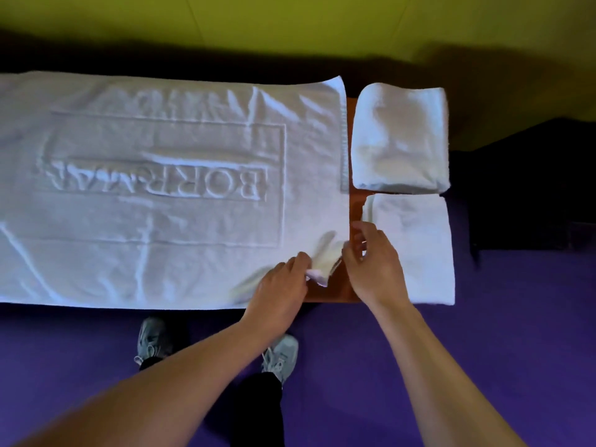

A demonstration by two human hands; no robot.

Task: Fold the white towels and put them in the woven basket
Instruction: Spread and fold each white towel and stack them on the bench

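Observation:
A large white towel point(161, 188) with raised lettering lies spread flat over most of the table. My left hand point(280, 282) pinches its near right corner, which is lifted and bunched. My right hand point(374, 262) hovers just right of that corner with fingers curled; whether it holds cloth is unclear. A thick folded white towel point(400, 137) sits at the table's far right. A flatter folded white towel point(416, 246) lies in front of it, at the near right edge. No woven basket is in view.
A strip of the orange-brown table point(338, 291) shows between the large towel and the folded ones. Purple floor point(483, 366) lies below, with my two grey shoes by the table's near edge. A yellow-green wall runs behind.

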